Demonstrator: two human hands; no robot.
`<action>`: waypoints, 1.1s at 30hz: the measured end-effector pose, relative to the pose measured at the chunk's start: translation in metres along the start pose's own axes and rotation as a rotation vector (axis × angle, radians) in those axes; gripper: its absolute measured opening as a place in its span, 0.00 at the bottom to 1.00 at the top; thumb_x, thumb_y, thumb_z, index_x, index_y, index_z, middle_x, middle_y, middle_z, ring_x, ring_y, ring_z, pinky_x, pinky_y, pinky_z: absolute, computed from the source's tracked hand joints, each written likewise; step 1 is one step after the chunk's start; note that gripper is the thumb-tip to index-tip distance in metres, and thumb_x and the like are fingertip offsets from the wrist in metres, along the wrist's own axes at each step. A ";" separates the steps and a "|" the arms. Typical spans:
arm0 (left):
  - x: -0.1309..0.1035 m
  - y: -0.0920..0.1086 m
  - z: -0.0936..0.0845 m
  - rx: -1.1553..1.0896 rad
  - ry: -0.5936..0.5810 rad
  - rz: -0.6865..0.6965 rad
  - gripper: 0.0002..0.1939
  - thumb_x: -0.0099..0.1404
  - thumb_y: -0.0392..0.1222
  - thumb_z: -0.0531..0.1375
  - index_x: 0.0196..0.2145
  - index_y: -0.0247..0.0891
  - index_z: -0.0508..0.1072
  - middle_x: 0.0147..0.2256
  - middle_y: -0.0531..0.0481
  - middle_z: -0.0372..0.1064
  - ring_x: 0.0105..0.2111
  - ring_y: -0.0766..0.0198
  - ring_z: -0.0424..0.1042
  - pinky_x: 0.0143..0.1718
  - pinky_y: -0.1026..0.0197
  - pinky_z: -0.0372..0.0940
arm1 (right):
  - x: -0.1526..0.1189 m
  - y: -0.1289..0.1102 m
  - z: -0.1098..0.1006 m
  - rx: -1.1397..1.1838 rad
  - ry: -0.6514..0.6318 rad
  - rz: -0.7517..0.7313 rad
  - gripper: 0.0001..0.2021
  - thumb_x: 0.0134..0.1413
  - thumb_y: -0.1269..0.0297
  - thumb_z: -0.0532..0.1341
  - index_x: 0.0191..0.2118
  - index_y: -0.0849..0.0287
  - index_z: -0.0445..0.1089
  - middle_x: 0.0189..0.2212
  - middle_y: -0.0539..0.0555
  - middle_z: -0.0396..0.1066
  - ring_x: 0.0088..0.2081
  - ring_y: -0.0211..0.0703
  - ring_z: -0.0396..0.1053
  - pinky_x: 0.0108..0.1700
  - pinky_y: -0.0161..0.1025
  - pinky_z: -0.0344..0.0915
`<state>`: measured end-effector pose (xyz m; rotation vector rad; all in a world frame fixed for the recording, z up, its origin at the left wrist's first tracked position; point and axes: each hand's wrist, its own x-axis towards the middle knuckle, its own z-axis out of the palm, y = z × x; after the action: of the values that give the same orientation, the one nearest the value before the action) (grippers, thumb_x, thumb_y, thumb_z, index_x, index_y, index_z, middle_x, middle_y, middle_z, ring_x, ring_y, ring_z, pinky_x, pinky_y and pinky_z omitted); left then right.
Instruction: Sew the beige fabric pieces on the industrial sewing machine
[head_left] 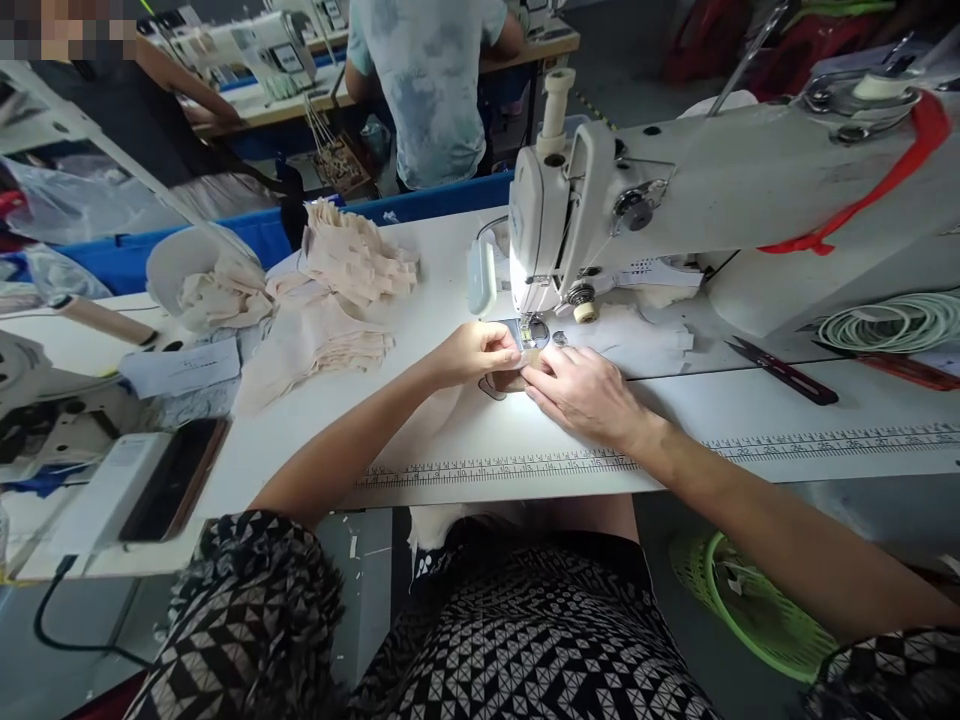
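Observation:
Both hands meet in front of the needle area of a white sewing machine [637, 190]. My left hand [480, 353] pinches the edge of a small pale fabric piece [531, 357] between thumb and fingers, just left of the lit presser foot [529, 330]. On the other side, my right hand [585, 392] rests on the table with its fingers bent together at the same piece, touching it near the foot. Much of the fabric is hidden under the fingers. Stacked beige fabric pieces [352, 260] lie to the left on the white table [420, 480].
Black-handled snips [784, 370], a cable coil [874, 322] and orange-handled snips [911, 371] lie right. A phone [174, 480], a white box [112, 490] and a thread cone [105, 318] are left. A green basket [750, 620] stands below. Two people sit beyond the table.

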<state>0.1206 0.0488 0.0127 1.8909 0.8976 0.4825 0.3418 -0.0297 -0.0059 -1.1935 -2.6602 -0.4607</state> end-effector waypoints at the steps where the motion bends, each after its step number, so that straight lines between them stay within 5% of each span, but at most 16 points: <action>1: 0.004 -0.003 0.001 0.009 0.002 -0.010 0.08 0.64 0.43 0.63 0.30 0.36 0.73 0.31 0.49 0.75 0.32 0.64 0.73 0.34 0.63 0.67 | -0.001 0.000 0.001 0.006 0.012 0.001 0.17 0.75 0.62 0.51 0.40 0.60 0.77 0.36 0.58 0.71 0.35 0.45 0.60 0.39 0.43 0.49; 11: 0.016 -0.017 0.003 0.194 0.015 -0.196 0.07 0.61 0.43 0.65 0.30 0.38 0.74 0.30 0.51 0.75 0.31 0.63 0.73 0.32 0.63 0.66 | -0.002 0.001 0.006 0.058 0.096 0.004 0.16 0.73 0.64 0.52 0.44 0.61 0.78 0.36 0.58 0.71 0.35 0.46 0.59 0.39 0.43 0.49; 33: 0.031 0.005 -0.011 0.346 -0.194 -0.256 0.07 0.63 0.42 0.64 0.33 0.36 0.78 0.30 0.50 0.77 0.32 0.61 0.72 0.36 0.59 0.65 | -0.001 -0.001 0.008 0.118 0.068 0.054 0.18 0.74 0.64 0.50 0.48 0.61 0.78 0.36 0.57 0.71 0.36 0.47 0.62 0.40 0.45 0.53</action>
<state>0.1351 0.0772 0.0210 2.0484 1.1260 -0.0146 0.3408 -0.0280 -0.0142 -1.1894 -2.5528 -0.3244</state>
